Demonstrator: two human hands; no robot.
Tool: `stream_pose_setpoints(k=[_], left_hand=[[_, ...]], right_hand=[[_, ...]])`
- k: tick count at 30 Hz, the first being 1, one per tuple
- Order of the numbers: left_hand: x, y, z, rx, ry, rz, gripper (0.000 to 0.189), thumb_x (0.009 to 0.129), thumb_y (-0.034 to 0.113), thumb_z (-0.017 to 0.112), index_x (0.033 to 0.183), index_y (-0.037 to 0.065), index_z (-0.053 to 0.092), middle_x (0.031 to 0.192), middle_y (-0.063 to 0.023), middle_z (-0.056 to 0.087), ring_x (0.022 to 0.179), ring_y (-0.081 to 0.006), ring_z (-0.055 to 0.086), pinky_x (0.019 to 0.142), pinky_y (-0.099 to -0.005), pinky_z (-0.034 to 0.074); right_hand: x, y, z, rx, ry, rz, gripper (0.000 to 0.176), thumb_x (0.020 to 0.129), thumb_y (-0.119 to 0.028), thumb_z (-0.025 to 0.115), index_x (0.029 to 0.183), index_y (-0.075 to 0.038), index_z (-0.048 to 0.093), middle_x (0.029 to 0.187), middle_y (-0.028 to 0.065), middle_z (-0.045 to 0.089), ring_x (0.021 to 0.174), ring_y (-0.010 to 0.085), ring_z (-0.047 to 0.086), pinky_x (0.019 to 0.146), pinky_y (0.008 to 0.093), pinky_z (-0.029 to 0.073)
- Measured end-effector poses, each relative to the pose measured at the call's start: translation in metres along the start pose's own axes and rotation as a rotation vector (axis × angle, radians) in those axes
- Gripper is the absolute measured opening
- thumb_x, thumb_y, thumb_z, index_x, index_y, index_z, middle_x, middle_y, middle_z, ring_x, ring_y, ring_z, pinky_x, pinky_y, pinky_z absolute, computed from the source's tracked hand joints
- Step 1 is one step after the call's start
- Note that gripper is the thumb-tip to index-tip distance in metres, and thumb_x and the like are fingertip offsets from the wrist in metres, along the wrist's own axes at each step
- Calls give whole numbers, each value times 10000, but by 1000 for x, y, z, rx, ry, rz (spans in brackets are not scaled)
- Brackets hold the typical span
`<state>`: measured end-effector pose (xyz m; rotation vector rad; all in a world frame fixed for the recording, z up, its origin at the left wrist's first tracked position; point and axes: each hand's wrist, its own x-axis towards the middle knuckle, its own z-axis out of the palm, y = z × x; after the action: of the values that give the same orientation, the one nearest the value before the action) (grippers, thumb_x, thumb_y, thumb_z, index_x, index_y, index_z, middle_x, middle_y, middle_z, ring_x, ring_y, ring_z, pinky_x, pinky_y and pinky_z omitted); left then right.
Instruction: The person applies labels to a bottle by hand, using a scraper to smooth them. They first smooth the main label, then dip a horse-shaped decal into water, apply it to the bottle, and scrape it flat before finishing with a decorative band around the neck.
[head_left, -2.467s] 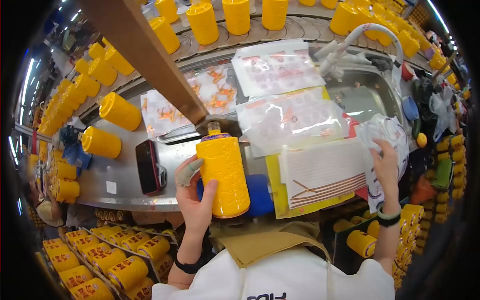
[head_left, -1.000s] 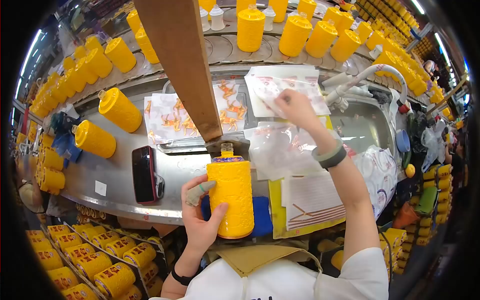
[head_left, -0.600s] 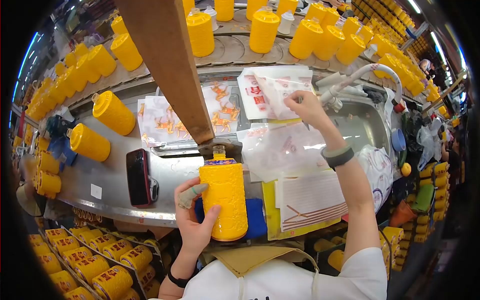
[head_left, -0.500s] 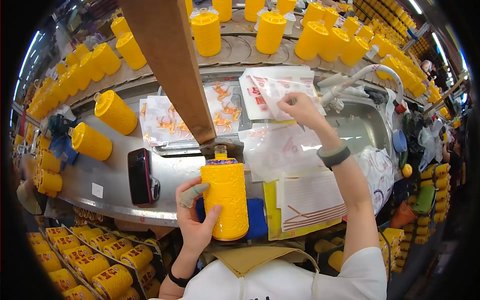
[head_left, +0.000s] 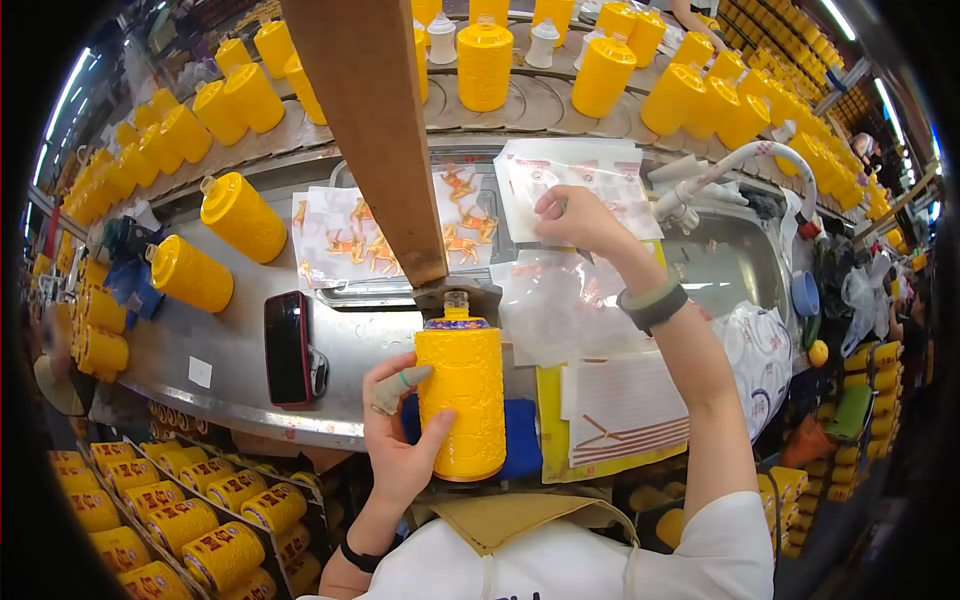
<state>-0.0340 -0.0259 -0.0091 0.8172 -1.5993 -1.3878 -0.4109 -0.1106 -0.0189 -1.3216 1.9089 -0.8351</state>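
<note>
My left hand point(head_left: 400, 430) is wrapped round the left side of a yellow embossed bottle point(head_left: 462, 400), which stands upright with its clear neck at the top. Pale covers sit on two of its fingers. Over a stack of white decal sheets point(head_left: 520, 185) is my right hand point(head_left: 575, 215), thumb and fingertips pinched together; whatever is between them is too small to name. Translucent sheets point(head_left: 560, 310) lie just below that hand. A sheet with orange and gold animal figures point(head_left: 345, 235) rests to the left, partly behind a wooden post point(head_left: 375, 130).
A phone point(head_left: 288, 348) lies on the metal table at left, near two yellow bottles point(head_left: 240, 218). Rows of yellow bottles stand on a conveyor point(head_left: 540, 100) at the back. A sink point(head_left: 740, 250) with a faucet point(head_left: 680, 205) is at right. Striped sheets point(head_left: 625, 405) lie beside the held bottle.
The top sheet that was lifted at one corner under my right hand now appears flatter. Bottles on the conveyor have shifted along it. My left hand still holds the bottle.
</note>
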Motion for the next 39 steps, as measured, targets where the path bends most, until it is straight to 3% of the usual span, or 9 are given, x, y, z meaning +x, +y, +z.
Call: stream_pose_setpoints(k=[9, 13, 16, 18, 23, 29, 32, 37, 39], left_hand=[[1, 3, 1, -32, -2, -13, 469, 877, -36, 702, 1323, 12, 564, 1449, -117, 456, 1318, -241, 531, 1149, -391, 420], [1, 2, -1, -15, -11, -16, 471, 871, -40, 699, 1320, 11, 567, 1449, -118, 455, 1323, -242, 529, 1152, -391, 418], [1, -2, -1, -43, 11, -19, 476, 854, 0, 765, 1298, 23, 596, 1421, -102, 457, 1289, -213, 524, 1109, -358, 427], [-1, -5, -3, -6, -8, -5, 493, 860, -63, 687, 1331, 0, 555, 1464, -117, 447, 1328, -247, 531, 1146, -394, 424], [-1, -3, 0, -20, 3, -18, 499, 862, -68, 682, 1339, -3, 550, 1466, -119, 456, 1309, -246, 548, 1134, -389, 434], [-1, 1, 0, 6, 10, -5, 479, 877, -30, 712, 1331, 7, 565, 1444, -116, 471, 1289, -230, 550, 1116, -373, 441], [2, 2, 0, -8, 15, -20, 476, 877, -4, 742, 1322, 12, 577, 1430, -112, 470, 1285, -222, 541, 1105, -364, 442], [5, 4, 1, -35, -11, -2, 471, 875, -20, 730, 1320, 10, 579, 1431, -114, 473, 1273, -225, 551, 1091, -360, 453], [4, 3, -1, -16, 5, -1, 466, 877, -33, 718, 1320, 9, 580, 1432, -113, 472, 1279, -222, 546, 1087, -357, 456]], right_hand=[[1, 16, -19, 455, -107, 150, 256, 883, -143, 789, 1106, -55, 701, 871, -8, 649, 705, 81, 578, 623, 237, 454], [-12, 35, -45, 274, 248, 77, 143, 920, -116, 704, 1049, -74, 748, 831, 24, 642, 709, 131, 592, 648, 301, 476], [-26, 59, -71, -149, 492, -9, 128, 927, -114, 676, 1007, -70, 765, 875, 81, 639, 762, 222, 649, 690, 377, 523], [-28, 92, -79, -1024, 823, 92, 144, 936, -148, 661, 984, -92, 784, 1026, 138, 650, 889, 322, 687, 752, 470, 553], [-46, 32, -27, -777, 557, 50, 339, 924, -377, 700, 987, -55, 785, 1095, 169, 644, 977, 357, 680, 871, 486, 552], [-21, 42, -30, -804, 472, 204, 266, 896, -308, 704, 983, -62, 757, 1018, 182, 714, 967, 399, 705, 836, 513, 561], [-43, 18, -67, -778, 726, 87, 210, 921, -230, 646, 1006, -52, 720, 984, 162, 733, 962, 397, 714, 829, 511, 575], [-82, 26, -109, -771, 716, 141, 264, 926, -196, 618, 1164, -88, 658, 986, 186, 740, 945, 426, 714, 839, 537, 560], [-105, 49, -126, -535, 932, 3, 301, 930, -181, 600, 1213, -99, 665, 1020, 209, 743, 966, 436, 705, 831, 530, 549]])
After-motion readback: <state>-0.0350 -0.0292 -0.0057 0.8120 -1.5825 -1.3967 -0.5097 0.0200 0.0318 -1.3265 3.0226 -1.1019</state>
